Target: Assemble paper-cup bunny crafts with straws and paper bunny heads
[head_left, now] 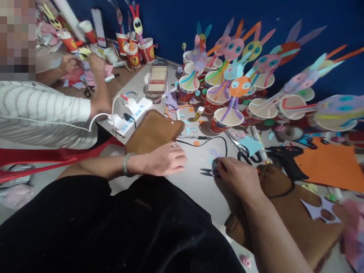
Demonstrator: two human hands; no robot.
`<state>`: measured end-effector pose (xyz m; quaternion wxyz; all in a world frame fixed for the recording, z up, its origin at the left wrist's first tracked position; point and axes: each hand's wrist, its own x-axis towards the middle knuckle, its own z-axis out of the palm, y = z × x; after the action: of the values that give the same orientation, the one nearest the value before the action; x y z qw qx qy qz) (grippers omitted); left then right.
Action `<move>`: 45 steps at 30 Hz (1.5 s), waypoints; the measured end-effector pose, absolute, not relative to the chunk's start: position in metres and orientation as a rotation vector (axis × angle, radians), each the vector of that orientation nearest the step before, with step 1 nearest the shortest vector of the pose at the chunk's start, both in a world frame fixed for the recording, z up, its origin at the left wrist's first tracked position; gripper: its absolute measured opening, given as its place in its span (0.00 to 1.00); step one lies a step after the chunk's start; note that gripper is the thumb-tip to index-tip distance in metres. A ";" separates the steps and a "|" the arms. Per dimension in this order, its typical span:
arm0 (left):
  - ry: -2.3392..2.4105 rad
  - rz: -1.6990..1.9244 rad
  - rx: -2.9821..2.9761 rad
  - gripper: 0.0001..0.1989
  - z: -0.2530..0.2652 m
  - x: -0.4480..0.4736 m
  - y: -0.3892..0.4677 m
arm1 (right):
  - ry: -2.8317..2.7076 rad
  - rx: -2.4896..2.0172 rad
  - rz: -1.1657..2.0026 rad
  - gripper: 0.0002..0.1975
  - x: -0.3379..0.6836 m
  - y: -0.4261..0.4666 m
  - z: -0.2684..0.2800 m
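My right hand point(239, 176) is closed around a small pair of snips point(209, 172). Their dark, pointed blades lie close to the tabletop and point left; most of the handle is hidden under my fingers. My left hand point(165, 159), slightly blurred, hovers palm down above the table with its fingers stretched out and nothing visible in them. Just behind it lies a brown, leather-like flat piece point(155, 131) with a dark edge. A second brown piece point(301, 216) extends under and beyond my right forearm, with a lilac paper cutout point(321, 210) on top.
Red paper cups point(227, 119) with paper bunny figures crowd the back right. A power strip point(136, 115) stands left. Black-handled scissors point(244, 149), a black glue gun point(291, 161), orange sheets point(332, 163) and scraps surround my right hand. Another person's hands point(96, 64) work at the upper left.
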<state>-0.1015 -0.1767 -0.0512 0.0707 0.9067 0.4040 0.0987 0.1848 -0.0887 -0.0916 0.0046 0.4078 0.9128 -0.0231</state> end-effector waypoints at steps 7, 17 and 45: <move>1.409 0.392 2.611 0.37 -0.064 -0.155 -0.229 | 2.633 1.257 -0.134 0.20 0.180 -0.093 -0.072; 1.750 0.067 2.671 0.23 -0.067 -0.165 -0.266 | 2.454 1.183 -0.086 0.23 0.173 -0.100 -0.052; 1.140 0.111 2.860 0.28 -0.086 -0.008 -0.138 | 2.458 1.186 -0.229 0.26 0.183 -0.094 -0.052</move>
<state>-0.0077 -0.1380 -0.0861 0.0304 0.9279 0.3699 0.0360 0.1831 -0.0944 -0.0520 0.1999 0.4244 0.8793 -0.0818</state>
